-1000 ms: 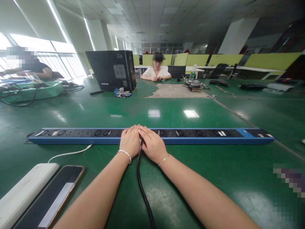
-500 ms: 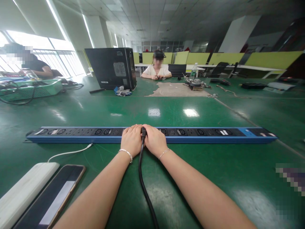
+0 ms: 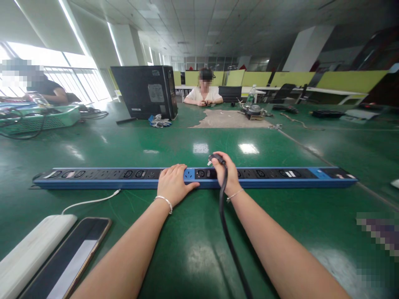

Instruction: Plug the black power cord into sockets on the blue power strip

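A long blue and black power strip (image 3: pixel 102 182) lies across the green table. My left hand (image 3: pixel 174 182) rests over its middle, fingers on the top face and thumb stretched along the front edge beside a blue socket (image 3: pixel 189 174). Just right of that socket, my right hand (image 3: pixel 229 172) grips a black plug (image 3: pixel 217 158) above the strip, raised clear of the sockets. From the plug a thick black cable (image 3: pixel 227 224) runs down towards the bottom edge of the view.
White power bank (image 3: pixel 37 245) and phone (image 3: pixel 71 249) lie at the near left. Farther back stand a green basket (image 3: pixel 59 118), a black computer case (image 3: pixel 146 91) and gloves (image 3: pixel 160 121). One person (image 3: pixel 204 93) sits across the table, another (image 3: pixel 50 89) at far left.
My right hand has moved up and right with the plug, away from my left hand, uncovering the blue socket. My left hand stays on the strip, its thumb now stretched out.
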Motion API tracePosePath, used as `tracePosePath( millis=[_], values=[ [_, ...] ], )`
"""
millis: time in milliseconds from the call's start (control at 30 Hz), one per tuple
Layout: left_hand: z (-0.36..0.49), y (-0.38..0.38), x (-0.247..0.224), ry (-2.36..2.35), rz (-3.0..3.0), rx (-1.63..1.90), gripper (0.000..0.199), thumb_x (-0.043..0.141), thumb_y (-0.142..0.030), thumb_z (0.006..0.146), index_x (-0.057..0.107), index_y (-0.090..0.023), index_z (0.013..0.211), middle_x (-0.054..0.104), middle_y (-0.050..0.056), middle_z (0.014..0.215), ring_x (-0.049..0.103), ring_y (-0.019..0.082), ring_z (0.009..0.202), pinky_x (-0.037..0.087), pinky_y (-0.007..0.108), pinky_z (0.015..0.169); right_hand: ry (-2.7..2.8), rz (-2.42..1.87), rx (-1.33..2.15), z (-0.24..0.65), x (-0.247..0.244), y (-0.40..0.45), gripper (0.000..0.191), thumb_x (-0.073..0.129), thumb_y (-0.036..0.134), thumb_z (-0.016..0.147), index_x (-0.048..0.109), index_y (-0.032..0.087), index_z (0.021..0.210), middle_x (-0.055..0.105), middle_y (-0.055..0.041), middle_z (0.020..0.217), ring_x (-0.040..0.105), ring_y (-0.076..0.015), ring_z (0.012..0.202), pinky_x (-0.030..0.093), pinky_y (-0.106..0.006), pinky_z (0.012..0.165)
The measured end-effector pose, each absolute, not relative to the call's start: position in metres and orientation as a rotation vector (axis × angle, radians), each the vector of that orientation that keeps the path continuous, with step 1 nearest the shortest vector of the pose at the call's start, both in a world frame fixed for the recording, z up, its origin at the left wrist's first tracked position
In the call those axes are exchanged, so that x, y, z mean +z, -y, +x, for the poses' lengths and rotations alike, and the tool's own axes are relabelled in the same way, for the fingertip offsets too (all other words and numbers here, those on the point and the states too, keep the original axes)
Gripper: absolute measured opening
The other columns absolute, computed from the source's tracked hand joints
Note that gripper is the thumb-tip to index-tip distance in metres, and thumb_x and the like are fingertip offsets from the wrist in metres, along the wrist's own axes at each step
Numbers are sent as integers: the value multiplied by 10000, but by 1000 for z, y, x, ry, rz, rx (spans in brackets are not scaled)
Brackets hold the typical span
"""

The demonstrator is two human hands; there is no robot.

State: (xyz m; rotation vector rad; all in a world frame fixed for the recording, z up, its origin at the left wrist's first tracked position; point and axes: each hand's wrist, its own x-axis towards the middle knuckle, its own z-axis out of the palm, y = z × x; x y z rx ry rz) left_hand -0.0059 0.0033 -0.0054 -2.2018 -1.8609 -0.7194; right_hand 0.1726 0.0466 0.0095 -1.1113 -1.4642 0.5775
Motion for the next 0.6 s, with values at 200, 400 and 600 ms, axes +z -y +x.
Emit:
tracePosePath(
  millis=[200, 400, 600],
  values=[
    [-7, -4, -6, 1851, -2207, -726, 643, 578, -636, 704, 527, -196, 1171, 605, 109, 1227, 511, 272, 1172, 342, 437, 995, 1671, -1162, 781, 238, 20, -54, 246, 565, 338, 737, 617, 168, 907, 703, -60, 837, 651, -193, 807, 494, -348, 789],
    [-7, -4, -6, 1837, -2202, -718, 645, 571, -639, 710, 527, -186, 1168, 607, 110, 1223, 515, 271, 1166, 346, 434, 989, 1916, -1182, 616, 240, 21, -50, 233, 524, 304, 783, 631, 173, 944, 692, -48, 916, 629, -168, 812, 486, -317, 783],
    [-7, -4, -5, 1847, -2205, -721, 645, 580, -636, 702, 531, -192, 1168, 607, 109, 1218, 518, 274, 1161, 350, 434, 989, 1955, -1168, 575, 242, 22, -50, 223, 501, 288, 798, 623, 176, 948, 675, -47, 922, 614, -173, 844, 469, -315, 803]
  ],
)
